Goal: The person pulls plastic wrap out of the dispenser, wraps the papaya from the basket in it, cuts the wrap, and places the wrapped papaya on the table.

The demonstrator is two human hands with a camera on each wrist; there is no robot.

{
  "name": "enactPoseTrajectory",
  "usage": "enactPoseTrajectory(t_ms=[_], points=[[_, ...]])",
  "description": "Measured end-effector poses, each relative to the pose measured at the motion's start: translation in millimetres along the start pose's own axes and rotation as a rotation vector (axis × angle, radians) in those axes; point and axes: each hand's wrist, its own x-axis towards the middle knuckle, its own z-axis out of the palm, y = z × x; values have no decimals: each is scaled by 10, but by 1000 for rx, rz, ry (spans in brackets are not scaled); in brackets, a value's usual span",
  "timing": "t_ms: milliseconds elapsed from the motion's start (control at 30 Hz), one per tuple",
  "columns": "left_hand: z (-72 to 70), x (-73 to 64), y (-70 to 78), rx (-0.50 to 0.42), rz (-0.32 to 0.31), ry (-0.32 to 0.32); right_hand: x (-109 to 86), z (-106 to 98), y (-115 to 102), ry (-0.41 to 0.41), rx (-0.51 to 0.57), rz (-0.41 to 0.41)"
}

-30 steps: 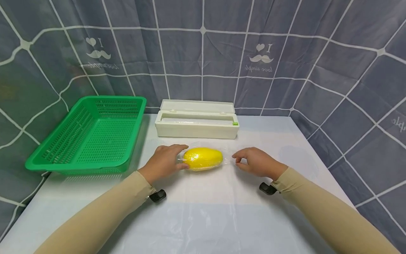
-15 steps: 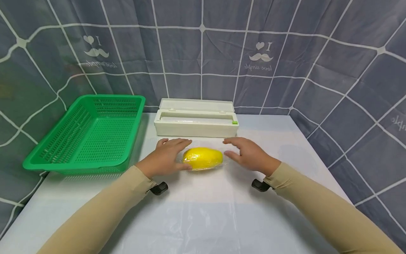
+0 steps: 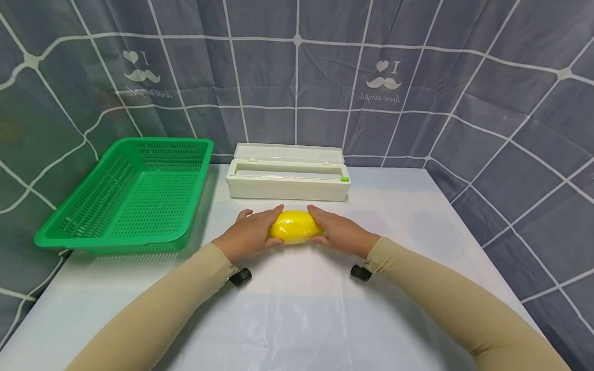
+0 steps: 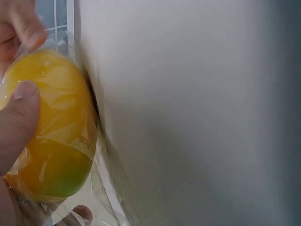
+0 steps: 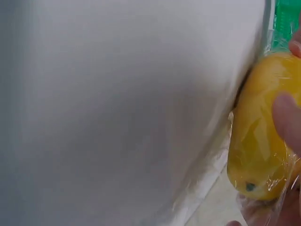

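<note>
One yellow fruit, wrapped in clear film, green-tinged at one end; lies on the white table, between the hands. One left hand, fingers and thumb holding the fruit's left end. One right hand, holding the right end likewise. One long white box, lid raised, behind the fruit. One green perforated basket, left of the box. Two tan sleeves, black device at each wrist. Grey curtain, white-gridded, behind.
</note>
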Motion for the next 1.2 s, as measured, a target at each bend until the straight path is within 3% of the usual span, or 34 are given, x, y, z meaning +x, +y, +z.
enactPoseTrajectory(t_ms=[167,367,500,667,800,967,1200], points=[[-20,41,-44,-34,21,-30,-10,-1,36,-40,84,50],[-18,78,-100,-47,18,-60,44,32,60,26,119,67],[14,114,-67,-62,-19,-11,76,57,68,44,98,91],[39,131,5,-102,-67,53,80,59,75,52,93,61],[33,135,29,-74,-32,84,71,39,54,40,101,26],[42,147,51,-50,73,70,70,31,31,-27,91,-5],[73,185,77,-145,12,55,80,39,50,-34,83,-1]])
